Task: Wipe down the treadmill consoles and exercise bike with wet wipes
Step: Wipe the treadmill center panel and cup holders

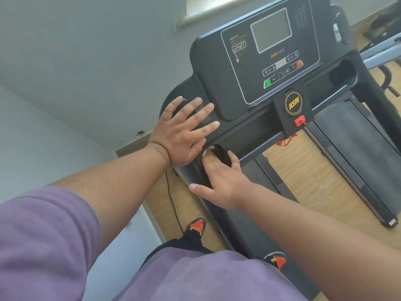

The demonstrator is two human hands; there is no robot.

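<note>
From my head view I see my left hand (184, 131) lying flat on the left end of the black plastic treadmill console (217, 68), its fingers (195, 109) straight and spread wide, holding nothing. My right hand (219, 177) sits just below it, reaching into the left cup recess of the console, fingers extended and pressing down on a small white wet wipe (207, 149), of which only a scrap shows past the fingertips; the thumb sticks out to the left, apart from the rest. The two hands are nearly touching at the left thumb. On the console face there is a grey rectangular display screen (271, 30), a row of buttons beneath it, a round yellow-and-black HSM badge (293, 103) and a red safety key (300, 121) with an orange cord hanging from it. Below, the dark treadmill belt (355, 135) runs over a light wooden floor (299, 170), and my orange-and-black shoes (197, 227) stand at its near end.
</note>
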